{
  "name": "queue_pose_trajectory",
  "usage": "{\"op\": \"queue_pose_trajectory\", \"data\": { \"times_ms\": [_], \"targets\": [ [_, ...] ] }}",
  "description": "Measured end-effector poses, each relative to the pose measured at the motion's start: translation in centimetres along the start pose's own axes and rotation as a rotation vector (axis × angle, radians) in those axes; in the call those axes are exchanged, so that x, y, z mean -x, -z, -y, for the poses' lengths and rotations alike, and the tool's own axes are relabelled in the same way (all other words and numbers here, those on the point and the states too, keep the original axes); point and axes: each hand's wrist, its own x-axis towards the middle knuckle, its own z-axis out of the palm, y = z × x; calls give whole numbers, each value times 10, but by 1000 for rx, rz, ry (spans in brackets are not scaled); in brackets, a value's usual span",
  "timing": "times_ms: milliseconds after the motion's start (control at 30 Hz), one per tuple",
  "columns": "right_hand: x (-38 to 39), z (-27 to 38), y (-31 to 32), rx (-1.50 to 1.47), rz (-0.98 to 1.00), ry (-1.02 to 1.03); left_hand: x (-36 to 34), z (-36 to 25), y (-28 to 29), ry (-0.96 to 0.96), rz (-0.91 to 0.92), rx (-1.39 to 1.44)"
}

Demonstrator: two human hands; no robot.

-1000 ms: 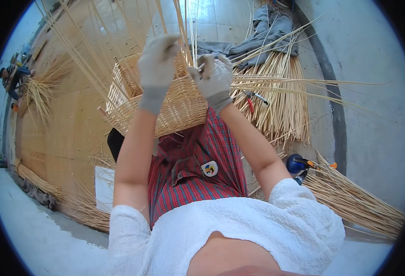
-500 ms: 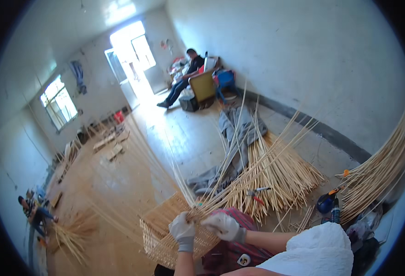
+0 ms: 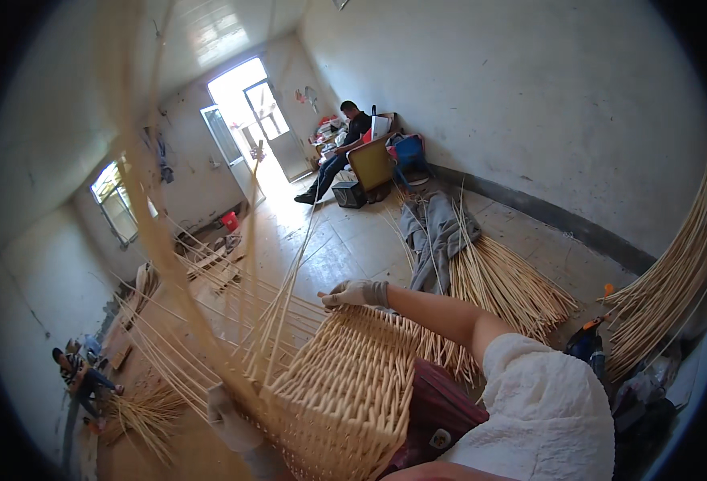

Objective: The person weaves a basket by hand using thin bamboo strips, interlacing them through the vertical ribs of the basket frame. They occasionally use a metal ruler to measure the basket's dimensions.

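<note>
Since the earlier picture, the left hand (image 3: 234, 422) and the right hand (image 3: 357, 293) have moved apart, and the basket (image 3: 349, 373) has turned between them. The right hand is clasped on its far corner; whether the left hand grips, I cannot tell. Beyond the right hand lies grey cloth (image 3: 433, 244).

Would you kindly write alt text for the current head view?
A gloved right hand holds the far corner of a partly woven basket, the left hand at its left side, with strands fanning outward. Beyond lie gray cloth and piled canes.
</note>
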Motion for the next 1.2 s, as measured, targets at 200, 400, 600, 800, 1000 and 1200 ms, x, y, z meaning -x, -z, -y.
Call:
{"op": "queue_pose_trajectory", "data": {
  "times_ms": [200, 400, 600, 800, 1000, 1200],
  "targets": [
    [-9, 55, 19, 50, -66, -21, -52, -50, -16, 19, -219, 280],
    [-23, 58, 43, -409, -62, -82, -134, -8, 27, -155, 11, 77],
    [-51, 15, 16, -825, -234, -98, -200, 99, 74, -117, 214, -99],
    [-75, -154, 4, -786, -377, -52, -178, 284, 137, 47, 391, -215],
    [-18, -194, -1, -696, -437, -179, -149, 325, 112, 434, 172, 188],
    [-28, -188, -7, -623, -471, -165, -178, 343, 131, 516, 110, 232]
  ]
}}
